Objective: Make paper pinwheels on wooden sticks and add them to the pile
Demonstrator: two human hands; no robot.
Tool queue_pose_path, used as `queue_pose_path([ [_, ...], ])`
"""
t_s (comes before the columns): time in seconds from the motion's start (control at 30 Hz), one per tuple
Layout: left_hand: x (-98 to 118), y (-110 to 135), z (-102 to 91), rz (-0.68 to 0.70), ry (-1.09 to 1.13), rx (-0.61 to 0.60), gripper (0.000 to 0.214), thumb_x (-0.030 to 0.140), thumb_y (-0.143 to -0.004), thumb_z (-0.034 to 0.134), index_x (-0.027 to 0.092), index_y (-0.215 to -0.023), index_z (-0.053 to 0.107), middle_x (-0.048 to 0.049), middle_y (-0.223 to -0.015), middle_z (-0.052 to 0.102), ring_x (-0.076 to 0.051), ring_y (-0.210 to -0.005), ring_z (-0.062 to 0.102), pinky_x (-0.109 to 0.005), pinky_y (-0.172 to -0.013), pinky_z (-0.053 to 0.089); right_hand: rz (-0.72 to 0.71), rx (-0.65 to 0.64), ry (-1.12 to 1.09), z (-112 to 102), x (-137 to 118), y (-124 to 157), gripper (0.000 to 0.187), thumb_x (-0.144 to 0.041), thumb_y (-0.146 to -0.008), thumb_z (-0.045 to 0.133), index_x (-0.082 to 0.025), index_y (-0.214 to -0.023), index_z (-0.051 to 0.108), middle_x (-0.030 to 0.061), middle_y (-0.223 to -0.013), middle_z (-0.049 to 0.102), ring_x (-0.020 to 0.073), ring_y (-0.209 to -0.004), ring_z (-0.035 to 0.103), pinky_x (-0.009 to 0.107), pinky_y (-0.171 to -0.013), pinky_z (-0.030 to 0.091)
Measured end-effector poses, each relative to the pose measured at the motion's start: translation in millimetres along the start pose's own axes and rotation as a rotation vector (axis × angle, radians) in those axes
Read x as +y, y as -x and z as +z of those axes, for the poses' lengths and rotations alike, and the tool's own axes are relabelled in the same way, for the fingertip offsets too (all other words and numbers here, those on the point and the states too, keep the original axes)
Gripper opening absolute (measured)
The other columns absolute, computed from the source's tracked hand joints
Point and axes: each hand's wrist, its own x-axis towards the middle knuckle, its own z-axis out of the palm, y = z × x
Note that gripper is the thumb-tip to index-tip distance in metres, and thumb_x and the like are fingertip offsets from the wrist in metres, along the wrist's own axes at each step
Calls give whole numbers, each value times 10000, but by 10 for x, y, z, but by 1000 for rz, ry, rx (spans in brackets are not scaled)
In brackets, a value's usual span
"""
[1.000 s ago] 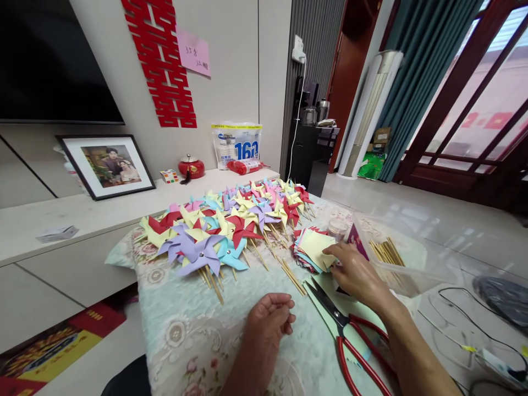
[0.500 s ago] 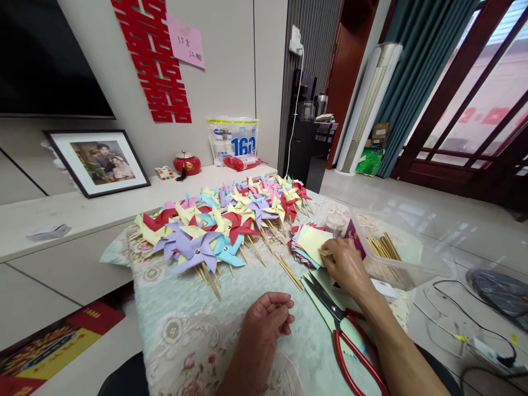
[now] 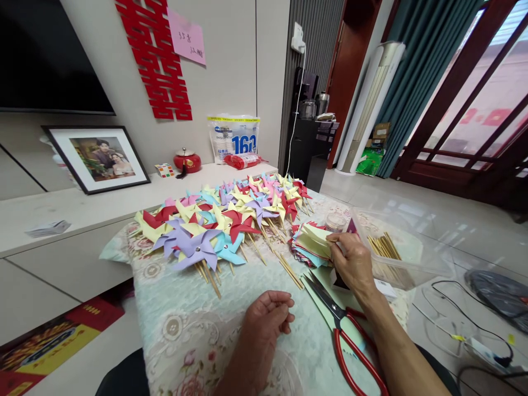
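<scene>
My right hand (image 3: 350,261) pinches the near edge of the top yellow sheets of a stack of coloured paper squares (image 3: 310,245) and lifts them slightly. My left hand (image 3: 266,316) rests on the floral tablecloth (image 3: 185,330) with its fingers curled inward; I cannot see anything in it. Red-handled scissors (image 3: 342,330) lie between the two hands, blades pointing at the stack. A big heap of finished paper pinwheels (image 3: 223,220) on wooden sticks covers the far part of the table.
A clear plastic box (image 3: 402,253) with wooden sticks stands right of the paper stack, a small round jar (image 3: 335,221) behind it. Beyond the table runs a low white cabinet (image 3: 82,206) with a framed photo (image 3: 97,158). Cables (image 3: 474,324) lie on the floor at right.
My right hand went from lying flat on the paper stack to pinching its edge and raising the top sheets. The left hand stayed put.
</scene>
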Motion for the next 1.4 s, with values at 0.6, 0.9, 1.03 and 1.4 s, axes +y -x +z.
queue_pose_path([
  [0.6, 24, 504, -508, 356, -603, 456, 384, 275, -752, 689, 173, -1115, 611, -36, -896, 655, -177, -727, 637, -305, -647, 533, -329, -509, -160, -134, -1079, 560, 224, -141, -988, 442, -178, -853, 617, 69, -833, 645, 220, -814, 554, 355, -737, 400],
  [0.9, -149, 801, -698, 749, -1231, 480, 526, 114, -843, 546, 223, -1356, 506, -126, -1341, 546, -295, -1253, 535, -524, -1031, 480, -400, -777, -214, -22, -1116, 931, 137, -91, -939, 510, -176, -887, 604, 58, -890, 630, 214, -866, 540, 372, -797, 377],
  [1.03, -171, 767, -651, 910, -1392, 317, 507, -1, -816, 490, 233, -1261, 562, -115, -1307, 563, -296, -1300, 484, -570, -1059, 428, -415, -782, -334, -18, -1083, 930, 135, -124, -963, 491, -178, -906, 602, 50, -883, 631, 204, -860, 552, 372, -805, 381],
  [1.4, -107, 794, -611, 880, -1385, 298, 203, 34, -827, 534, 206, -850, 639, -93, -1038, 669, -295, -1070, 598, -520, -895, 495, -355, -863, -360, 48, -949, 947, 426, 64, -717, 540, -199, -1041, 629, 58, -1071, 653, 247, -1037, 565, 390, -853, 388],
])
